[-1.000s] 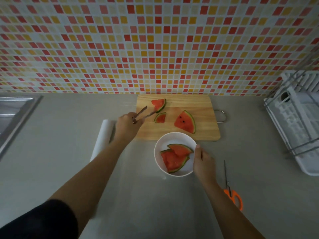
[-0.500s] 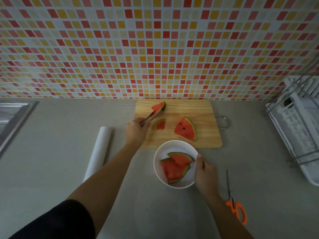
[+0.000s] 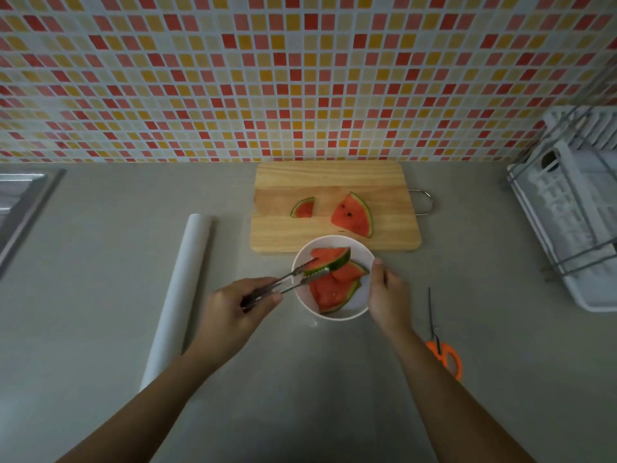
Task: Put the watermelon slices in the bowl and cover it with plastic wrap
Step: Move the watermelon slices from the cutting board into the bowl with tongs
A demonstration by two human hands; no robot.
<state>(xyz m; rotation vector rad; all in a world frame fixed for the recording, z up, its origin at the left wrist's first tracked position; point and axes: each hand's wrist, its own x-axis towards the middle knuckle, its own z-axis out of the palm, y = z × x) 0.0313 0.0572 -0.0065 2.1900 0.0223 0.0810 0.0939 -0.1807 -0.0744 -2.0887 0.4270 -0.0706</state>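
Observation:
A white bowl (image 3: 362,304) stands on the grey counter just in front of a wooden cutting board (image 3: 394,238). My left hand (image 3: 233,309) grips metal tongs (image 3: 287,284), and the tongs pinch a watermelon slice (image 3: 329,257) over the bowl's far side. Two more slices (image 3: 330,290) lie inside the bowl. My right hand (image 3: 389,295) holds the bowl's right rim. On the board lie a small slice (image 3: 303,208) and a larger slice (image 3: 354,217). A white roll of plastic wrap (image 3: 180,295) lies to the left.
Orange-handled scissors (image 3: 442,345) lie on the counter right of my right arm. A white dish rack (image 3: 574,208) stands at the right edge. A steel sink (image 3: 20,202) sits at the far left. A tiled wall rises behind the board.
My left hand shut the tongs on the far slice, lifted it off the board and carried it back over the bowl. My right hand stayed on the rim.

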